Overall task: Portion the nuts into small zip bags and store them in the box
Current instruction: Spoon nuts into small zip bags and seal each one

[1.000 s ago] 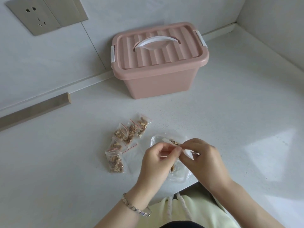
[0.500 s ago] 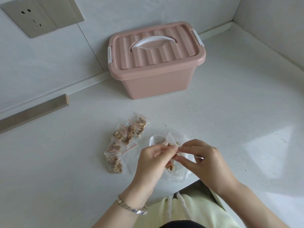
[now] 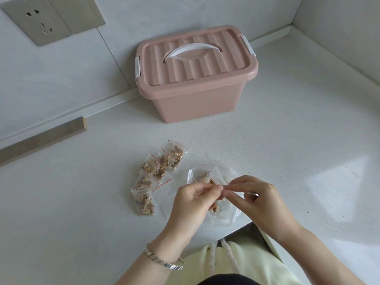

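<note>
White speckled counter [image 3: 287, 153], pale wall [image 3: 30, 79], grey socket plate [image 3: 41, 19], sunlight patch [image 3: 337, 177].

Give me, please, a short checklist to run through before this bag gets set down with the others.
1. Both hands hold the bag: ok. The left hand and right hand pinch the small zip bag at its top.
2. Seal closed along its whole length: cannot tell, the fingers cover it.
3. Nuts inside the held bag: ok, some show through the plastic.
4. Place for it: ok. The filled bags lie together left of the hands.
5. Pink box open for storing: not ok, its lid is on.
6. Spare empty bag: ok, it lies beside the filled ones.
</note>
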`<state>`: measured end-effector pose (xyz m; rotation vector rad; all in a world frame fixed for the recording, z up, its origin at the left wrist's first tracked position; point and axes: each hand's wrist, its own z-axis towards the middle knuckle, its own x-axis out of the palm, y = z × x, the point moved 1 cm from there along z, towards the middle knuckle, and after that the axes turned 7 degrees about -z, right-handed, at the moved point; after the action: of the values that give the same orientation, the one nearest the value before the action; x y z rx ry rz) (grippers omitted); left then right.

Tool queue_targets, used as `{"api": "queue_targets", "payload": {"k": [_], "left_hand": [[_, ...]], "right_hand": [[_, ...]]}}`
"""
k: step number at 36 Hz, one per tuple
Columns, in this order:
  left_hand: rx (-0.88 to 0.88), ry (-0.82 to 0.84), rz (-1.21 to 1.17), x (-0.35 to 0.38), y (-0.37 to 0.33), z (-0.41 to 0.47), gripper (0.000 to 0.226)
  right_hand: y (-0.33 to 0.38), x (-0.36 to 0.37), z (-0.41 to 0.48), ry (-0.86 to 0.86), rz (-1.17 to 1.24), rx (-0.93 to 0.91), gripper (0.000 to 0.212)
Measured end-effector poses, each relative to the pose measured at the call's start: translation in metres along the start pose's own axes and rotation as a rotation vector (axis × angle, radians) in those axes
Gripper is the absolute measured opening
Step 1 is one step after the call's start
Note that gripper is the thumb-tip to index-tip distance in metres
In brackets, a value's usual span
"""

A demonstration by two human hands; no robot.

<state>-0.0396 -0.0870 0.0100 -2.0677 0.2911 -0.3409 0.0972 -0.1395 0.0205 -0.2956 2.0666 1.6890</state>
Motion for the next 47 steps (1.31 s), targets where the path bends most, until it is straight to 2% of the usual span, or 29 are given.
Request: {"api": "queue_targets", "payload": {"k": [5,10,13,19,23,26,31,33,35,38,40,41,42,44,47], "left_hand": [[0.035,0.0,0.118,0.0,0.004,0.0,0.017],[0.091,-0.024,0.167,0.006,0.002,-0.003,0.014],[0.116,-0.012,0.209,0.004,0.005,-0.001,0.019],[0.169,0.146,0.275,-0.006,0.001,0.007,0.021],[0.296,0.295,0.366,-0.014,-0.006,0.013,0.02],[0.314,0.358,0.34,-0.017,-0.011,0.016,0.019],[0.246,0.442,0.21,-0.02,-0.014,0.017,0.02],[0.222,0.38,0.251,-0.021,-0.011,0.017,0.021],[0.248,0.192,0.421,-0.022,-0.007,0.017,0.029],[0.301,-0.113,0.884,-0.014,-0.015,0.008,0.045],[0.335,-0.202,1.162,-0.004,-0.018,0.003,0.043],[0.367,-0.229,1.198,0.0,-0.018,0.001,0.04],[0.432,-0.221,1.168,0.002,-0.017,0.001,0.034],[0.493,-0.153,0.956,0.003,-0.015,0.003,0.015],[0.477,0.083,0.655,0.0,-0.01,0.009,0.054]], "right_hand": [[-0.003,0.002,0.0,0.0,-0.043,0.017,0.018],[-0.003,0.007,0.0,-0.015,-0.18,-0.014,0.007],[-0.003,0.006,0.002,-0.009,-0.179,-0.024,0.009],[-0.005,-0.004,0.007,0.077,0.047,0.049,0.012],[-0.004,-0.008,0.011,0.149,0.192,-0.024,0.007],[-0.001,-0.01,0.013,0.172,0.225,-0.093,0.011],[-0.001,-0.014,0.019,0.187,0.307,-0.067,0.009],[-0.002,-0.016,0.02,0.137,0.231,-0.059,0.012],[-0.003,-0.014,0.018,0.044,0.057,-0.02,0.009],[0.0,-0.007,0.014,-0.131,-0.269,-0.023,0.008],[-0.002,0.001,0.013,-0.194,-0.42,-0.014,0.009],[-0.001,0.002,0.014,-0.214,-0.457,-0.004,0.009],[0.0,0.003,0.014,-0.223,-0.463,0.008,0.01],[0.006,0.0,0.016,-0.211,-0.363,0.029,0.013],[0.016,-0.005,0.02,-0.177,-0.149,0.061,0.017]]}}
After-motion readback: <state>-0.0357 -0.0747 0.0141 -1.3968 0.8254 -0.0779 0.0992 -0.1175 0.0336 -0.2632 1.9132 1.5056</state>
